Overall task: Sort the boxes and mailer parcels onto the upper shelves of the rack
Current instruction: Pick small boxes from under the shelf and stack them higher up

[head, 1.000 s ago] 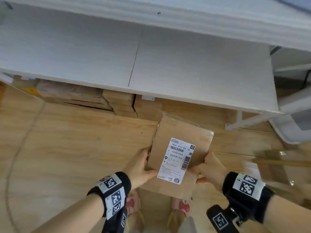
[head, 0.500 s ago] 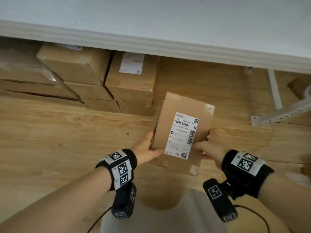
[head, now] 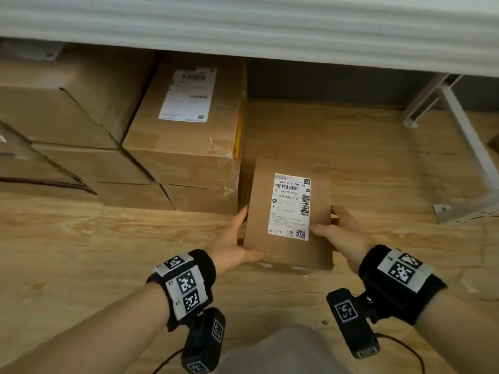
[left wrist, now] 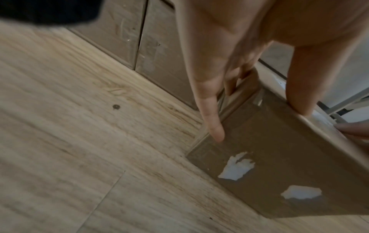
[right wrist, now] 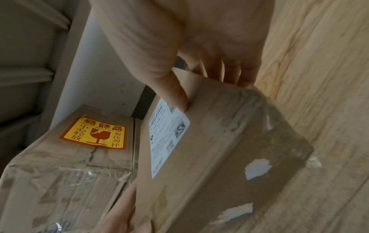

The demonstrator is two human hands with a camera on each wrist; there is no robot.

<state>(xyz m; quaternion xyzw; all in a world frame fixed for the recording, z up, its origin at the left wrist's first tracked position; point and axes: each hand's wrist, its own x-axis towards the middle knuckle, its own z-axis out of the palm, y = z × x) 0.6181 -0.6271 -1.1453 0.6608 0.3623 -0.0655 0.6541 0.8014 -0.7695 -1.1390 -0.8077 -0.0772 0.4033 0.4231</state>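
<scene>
Box gripped by both hands, left and right, beside stack; risked snagging it, slipping.

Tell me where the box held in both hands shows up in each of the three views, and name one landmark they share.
Head: the held box sits centre, label up, between both hands.
Left wrist: lower right, beneath the fingers.
Right wrist: centre to lower right, under the thumb.
Shared landmark: the stacked boxes beside it.
</scene>
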